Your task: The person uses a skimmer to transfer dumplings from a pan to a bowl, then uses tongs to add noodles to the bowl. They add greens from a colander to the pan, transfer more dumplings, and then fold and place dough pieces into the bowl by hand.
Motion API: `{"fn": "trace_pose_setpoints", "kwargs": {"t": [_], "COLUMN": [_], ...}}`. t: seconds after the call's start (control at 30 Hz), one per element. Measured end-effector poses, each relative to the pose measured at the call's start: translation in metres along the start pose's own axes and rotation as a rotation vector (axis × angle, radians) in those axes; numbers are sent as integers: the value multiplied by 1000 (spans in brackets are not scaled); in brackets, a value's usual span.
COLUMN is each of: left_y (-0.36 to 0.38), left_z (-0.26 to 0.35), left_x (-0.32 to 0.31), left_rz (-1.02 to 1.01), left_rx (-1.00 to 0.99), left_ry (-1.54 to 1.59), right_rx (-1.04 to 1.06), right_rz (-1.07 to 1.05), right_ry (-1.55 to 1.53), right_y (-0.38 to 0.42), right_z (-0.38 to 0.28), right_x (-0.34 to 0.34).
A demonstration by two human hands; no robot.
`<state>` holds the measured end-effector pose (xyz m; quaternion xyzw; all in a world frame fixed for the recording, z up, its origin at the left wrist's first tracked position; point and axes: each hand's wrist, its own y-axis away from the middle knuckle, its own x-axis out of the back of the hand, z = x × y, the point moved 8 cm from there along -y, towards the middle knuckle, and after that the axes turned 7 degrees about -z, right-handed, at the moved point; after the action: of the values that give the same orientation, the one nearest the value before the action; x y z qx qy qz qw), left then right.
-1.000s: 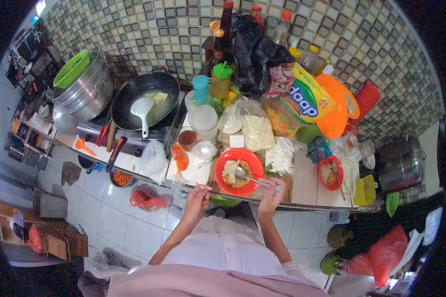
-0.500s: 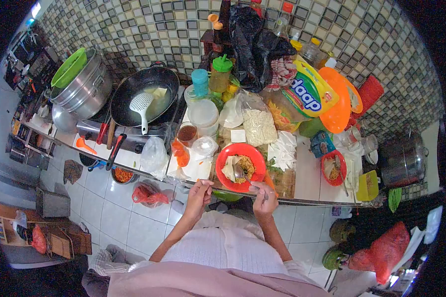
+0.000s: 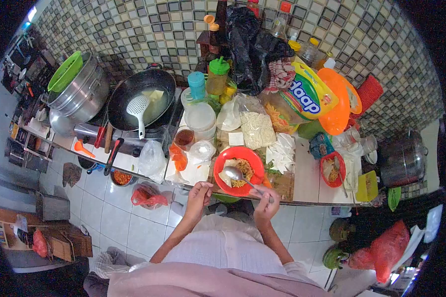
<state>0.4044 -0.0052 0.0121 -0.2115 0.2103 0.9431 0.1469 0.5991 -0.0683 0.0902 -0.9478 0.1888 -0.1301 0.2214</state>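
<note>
Leaning across the near rim of the red bowl [image 3: 256, 157], the spoon [image 3: 234, 173] is held by its handle in the right hand [image 3: 266, 202], whose thumb and fingers are clamped on it just outside the rim. The spoon's head is held over the noodles [image 3: 243, 167] and the pale sheet lying in the bowl; whether it touches them cannot be told.

The left hand [image 3: 198, 196] is held near the front edge of the counter [image 3: 307, 171], to the left of the bowl and apart from it, with thumb and fingertips brought together. Between the two hands, a gap is left below the bowl.

The red bowl is set on the wooden board [image 3: 283, 186], close to the counter's front edge. Its far side is crowded by the small white square [image 3: 236, 139] and the bag of pale pieces [image 3: 257, 131], and its right side by the white sheets [image 3: 281, 154]. To the left, the glass of red sauce [image 3: 185, 138] and the small clear bag [image 3: 201, 150] are placed near one another.

More room is given on the right, where a bare strip of counter is seen between the board and the small red bowl [image 3: 338, 184]. At far left, the wok [image 3: 118, 104] is placed with its black handle pointed towards the front edge.
</note>
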Motion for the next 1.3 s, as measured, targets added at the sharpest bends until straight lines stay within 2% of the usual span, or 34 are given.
{"fn": "trace_pose_setpoints", "kwargs": {"t": [0.03,0.17,0.23,0.37,0.43,0.57,0.63,0.73,0.8,0.83,0.9,0.93,1.0,1.03,1.07,1.13,1.2,1.3], "left_y": [-1,-1,-2,-5,-6,-6,-7,-10,-13,-15,-16,-16,-17,-21,-20,-27,-21,-22], "left_z": [0,6,6,9,11,13,13,11,6,2,-2,-4,-9,-19,-21,-28,-14,-15], "left_x": [-1,-4,-4,-3,-3,-1,-1,-1,2,0,-11,-15,-31,-29,-27,-26,-35,-39], "left_rz": [-1,-18,-24,-8,1,15,6,5,27,17,-44,-51,-157,-178,-186,-192,-142,-165], "left_rx": [1,15,21,-6,-1,13,9,-17,12,13,-11,-12,8,8,-1,74,67,73], "left_ry": [1,31,42,58,70,49,31,42,-147,-152,-423,-426,-458,-385,-388,-248,-235,-235], "right_rx": [-105,-107,-292,-138,-90,-150,-193,-166,-213,-184,-55,-52,2,-44,-33,-120,-107,-276], "right_rz": [30,64,174,171,65,118,301,426,407,328,183,190,-36,-36,-29,-58,91,146], "right_ry": [-93,-75,-131,-145,-46,-49,-22,-99,-120,-119,-81,-79,99,-28,-26,169,95,269], "right_y": [-1,-3,-2,-12,-16,-21,-26,-33,-29,-32,-36,-34,-40,-35,-31,-27,-16,-8], "right_z": [9,17,26,12,5,13,8,9,28,32,36,41,36,46,49,62,68,68], "right_x": [0,3,12,7,-4,13,36,51,58,54,44,47,32,32,34,37,42,47]}}
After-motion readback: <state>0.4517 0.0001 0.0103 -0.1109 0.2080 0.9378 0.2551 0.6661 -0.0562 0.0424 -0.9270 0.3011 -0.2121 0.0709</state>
